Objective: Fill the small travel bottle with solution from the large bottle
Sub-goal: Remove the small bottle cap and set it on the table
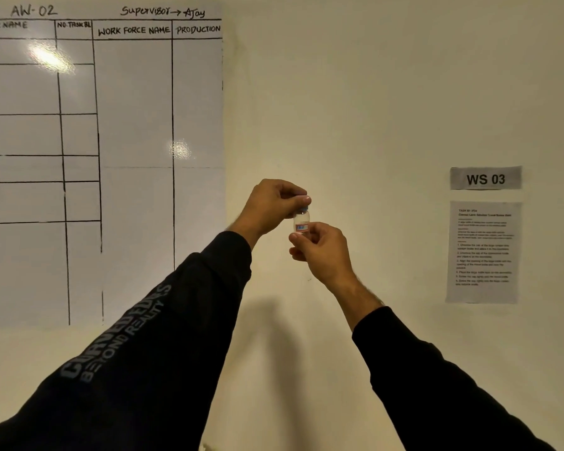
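Held up at arm's length before the cream wall (355,109), between the ruled whiteboard (131,125) on one side and the "WS 03" sign (485,179) with its printed instruction sheet (484,252) on the other. Small travel bottle (301,221) kept upright, long axis vertical, clear-walled, with a red-edged label low on its body. Pinched from below by the right hand (323,252), thumb and forefinger closed round the lower body, remaining fingers curled loosely beneath. Capped from above by the left hand (271,206), fingertips (303,200) clenched over the blue cap (303,208) directly at the top of the bottle, wrist bent down towards it. Both hands touching the same bottle, left at the top, right at the base, so any twist would run about that vertical axis. Probably a cap-turning step, though loosening or tightening impossible to tell. Liquid level unclear through the glare. Large bottle nowhere in view.
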